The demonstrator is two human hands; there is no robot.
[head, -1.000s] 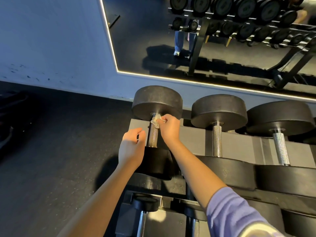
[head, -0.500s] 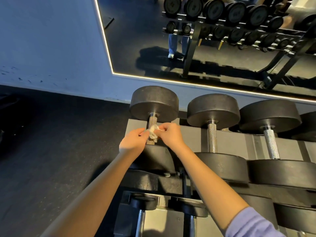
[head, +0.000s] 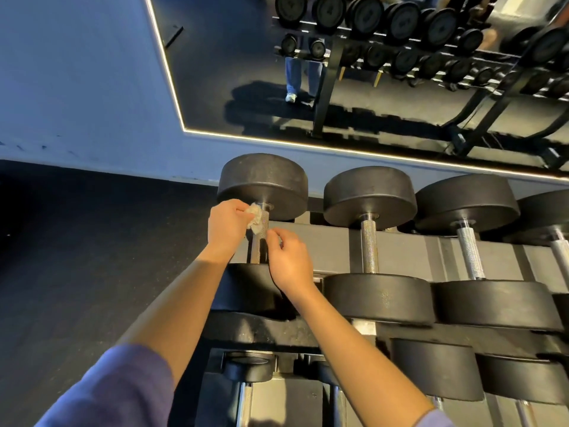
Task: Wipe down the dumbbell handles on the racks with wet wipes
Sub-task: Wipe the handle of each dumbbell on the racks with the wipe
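The left hand (head: 228,229) pinches a wipe (head: 255,218) against the handle (head: 259,246) of the leftmost dumbbell (head: 263,180). The right hand (head: 289,260) hovers beside it, fingers loosely curled, holding nothing.

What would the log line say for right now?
step: wiping leftmost dumbbell handle | left grip: holds wet wipe at handle's top | right grip: beside handle, no wipe

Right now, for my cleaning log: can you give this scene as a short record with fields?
target: leftmost dumbbell, upper rack row
wipe: crumpled, against the far end of its handle
left hand: grips the wipe
right hand: fingers curled beside the handle, contact unclear
next handle: bare, no hand on it
background: mirror reflecting more racks
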